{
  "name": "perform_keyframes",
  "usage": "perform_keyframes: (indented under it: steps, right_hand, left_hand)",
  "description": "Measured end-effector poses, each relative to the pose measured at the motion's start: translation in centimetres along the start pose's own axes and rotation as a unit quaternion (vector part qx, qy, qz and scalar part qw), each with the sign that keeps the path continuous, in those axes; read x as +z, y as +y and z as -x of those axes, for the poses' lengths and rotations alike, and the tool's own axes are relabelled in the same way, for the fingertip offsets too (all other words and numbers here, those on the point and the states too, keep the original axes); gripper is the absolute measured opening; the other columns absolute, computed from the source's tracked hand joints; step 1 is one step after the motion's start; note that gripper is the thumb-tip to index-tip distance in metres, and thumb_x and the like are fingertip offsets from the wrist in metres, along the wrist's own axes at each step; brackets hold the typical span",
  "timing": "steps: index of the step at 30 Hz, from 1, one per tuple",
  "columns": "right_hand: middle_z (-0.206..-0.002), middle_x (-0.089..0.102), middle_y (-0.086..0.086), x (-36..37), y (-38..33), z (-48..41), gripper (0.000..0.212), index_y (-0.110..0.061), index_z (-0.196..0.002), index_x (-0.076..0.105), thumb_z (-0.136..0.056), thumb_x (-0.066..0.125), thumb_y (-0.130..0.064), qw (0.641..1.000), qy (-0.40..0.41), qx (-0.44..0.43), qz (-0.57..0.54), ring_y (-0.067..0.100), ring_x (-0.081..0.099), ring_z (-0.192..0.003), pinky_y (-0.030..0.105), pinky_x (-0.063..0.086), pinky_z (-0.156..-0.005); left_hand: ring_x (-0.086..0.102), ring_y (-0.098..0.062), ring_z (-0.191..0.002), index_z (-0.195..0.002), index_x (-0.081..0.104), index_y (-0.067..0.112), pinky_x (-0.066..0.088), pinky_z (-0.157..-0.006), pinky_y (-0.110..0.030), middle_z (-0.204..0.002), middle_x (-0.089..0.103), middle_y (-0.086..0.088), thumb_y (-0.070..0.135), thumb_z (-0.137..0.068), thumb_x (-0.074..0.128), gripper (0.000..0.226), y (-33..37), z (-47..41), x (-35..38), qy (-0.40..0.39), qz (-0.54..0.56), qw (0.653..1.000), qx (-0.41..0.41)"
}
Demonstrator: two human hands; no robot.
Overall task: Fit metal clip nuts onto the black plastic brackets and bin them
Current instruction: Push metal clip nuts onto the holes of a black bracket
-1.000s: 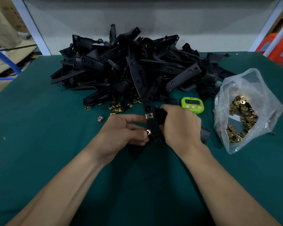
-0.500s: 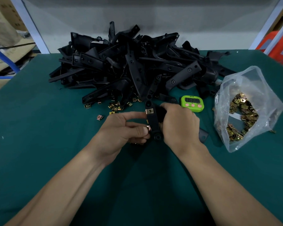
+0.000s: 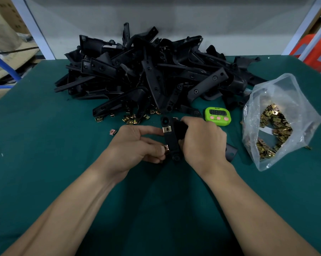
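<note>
R hand (image 3: 202,143) grips black plastic bracket (image 3: 171,143), right side hidden; L hand (image 3: 135,145) pinches coppery metal clip nut (image 3: 166,150), half-covered.

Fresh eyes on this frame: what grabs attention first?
The big pile of black brackets at the back of the green table dominates. At centre, the right hand grips one bracket with a fitted clip nut near its far end, and the left hand pinches a second clip nut against its near end. To the right sit a bright green timer and a clear bag of clip nuts.
</note>
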State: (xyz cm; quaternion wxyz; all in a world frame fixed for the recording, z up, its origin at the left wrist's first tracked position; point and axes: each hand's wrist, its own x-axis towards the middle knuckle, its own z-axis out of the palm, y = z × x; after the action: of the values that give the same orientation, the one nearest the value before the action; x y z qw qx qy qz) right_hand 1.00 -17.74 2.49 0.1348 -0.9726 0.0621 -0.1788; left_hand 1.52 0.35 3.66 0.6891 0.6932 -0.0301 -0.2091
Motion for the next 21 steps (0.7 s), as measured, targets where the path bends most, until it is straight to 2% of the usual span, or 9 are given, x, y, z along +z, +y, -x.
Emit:
perform_keyframes:
  steps: [5,10,17,21]
  right_hand:
    - [-0.059,0.049,-0.010,0.2,0.0,0.1,0.021,-0.028,-0.087,0.065,-0.074,0.066,-0.012,0.999,-0.018,0.002,-0.049,0.019,0.039,-0.053,0.031,0.021,-0.050]
    - [-0.058,0.038,-0.013,0.3,-0.2,0.2,0.028,-0.030,-0.098,0.069,-0.075,0.066,-0.013,0.998,-0.034,-0.001,-0.059,0.024,0.039,-0.059,0.033,0.032,-0.060]
    - [-0.061,0.045,-0.010,-0.3,0.0,-0.1,0.018,-0.024,-0.086,0.062,-0.075,0.063,-0.010,0.999,-0.017,0.010,-0.026,0.024,0.038,-0.058,0.034,0.021,-0.053]
    - [-0.061,0.045,-0.009,-0.4,0.0,0.0,0.016,-0.025,-0.087,0.061,-0.078,0.065,-0.012,0.999,-0.025,0.026,-0.040,0.019,0.034,-0.055,0.035,0.023,-0.055]
  left_hand:
    - [0.072,-0.024,-0.066,-0.109,0.073,0.009,0.057,-0.059,-0.024,-0.079,0.075,-0.022,-0.015,-0.079,0.073,0.039,0.3,0.0,-0.3,-0.011,-0.023,1.000,-0.003]
    - [0.070,-0.023,-0.063,-0.107,0.074,0.010,0.055,-0.056,-0.023,-0.077,0.073,-0.025,-0.018,-0.077,0.070,0.042,0.4,0.2,-0.3,-0.019,-0.034,0.999,-0.003]
    - [0.067,-0.017,-0.061,-0.108,0.073,0.011,0.056,-0.057,-0.023,-0.072,0.072,-0.013,-0.009,-0.082,0.074,0.033,0.1,0.3,0.7,0.024,0.039,0.999,0.008]
    - [0.067,-0.013,-0.060,-0.107,0.073,0.012,0.056,-0.059,-0.021,-0.071,0.073,-0.009,-0.006,-0.083,0.074,0.030,-0.2,0.3,1.4,0.068,0.073,0.995,0.018]
